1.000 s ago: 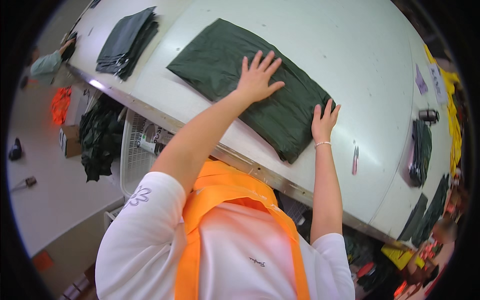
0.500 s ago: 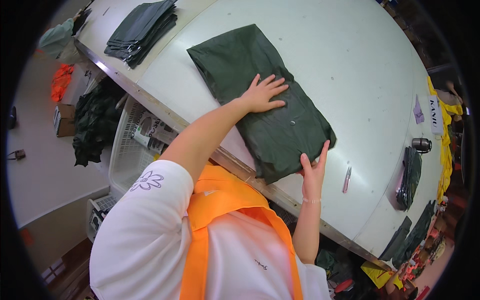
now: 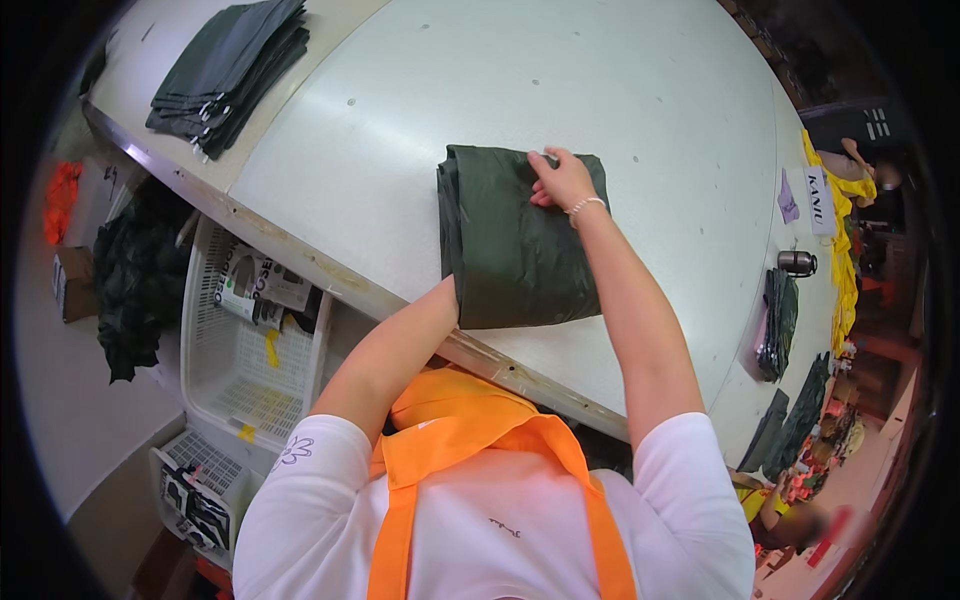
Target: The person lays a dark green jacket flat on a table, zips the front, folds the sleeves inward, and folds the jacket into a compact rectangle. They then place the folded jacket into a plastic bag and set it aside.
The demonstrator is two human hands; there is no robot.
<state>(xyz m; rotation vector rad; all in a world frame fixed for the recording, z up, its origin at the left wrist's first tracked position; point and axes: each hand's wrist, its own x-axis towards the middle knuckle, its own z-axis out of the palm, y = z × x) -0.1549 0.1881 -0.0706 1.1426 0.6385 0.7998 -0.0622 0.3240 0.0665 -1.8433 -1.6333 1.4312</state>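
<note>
A dark green, slightly shiny garment [image 3: 520, 255], folded into a compact block of several layers, is at the near side of the white table [image 3: 420, 100]. My right hand [image 3: 563, 178] is at its far right edge, fingers curled on the fabric. My left forearm [image 3: 420, 325] goes in under the near left side of the garment. The left hand itself is hidden by the fabric, so its fingers do not show.
A stack of folded dark green pieces [image 3: 228, 75] lies at the far left. White plastic baskets [image 3: 200, 330] stand below the table's left edge. On the right are a dark jar-like container [image 3: 797, 263], a dark bagged bundle [image 3: 776, 325] and yellow fabric [image 3: 845, 270]. Another person [image 3: 795, 525] is at lower right.
The garment was longer and lay slanted; now it is folded shorter and squarer. My left hand has gone from on top of it to underneath. The right hand moved from its near corner to the far edge.
</note>
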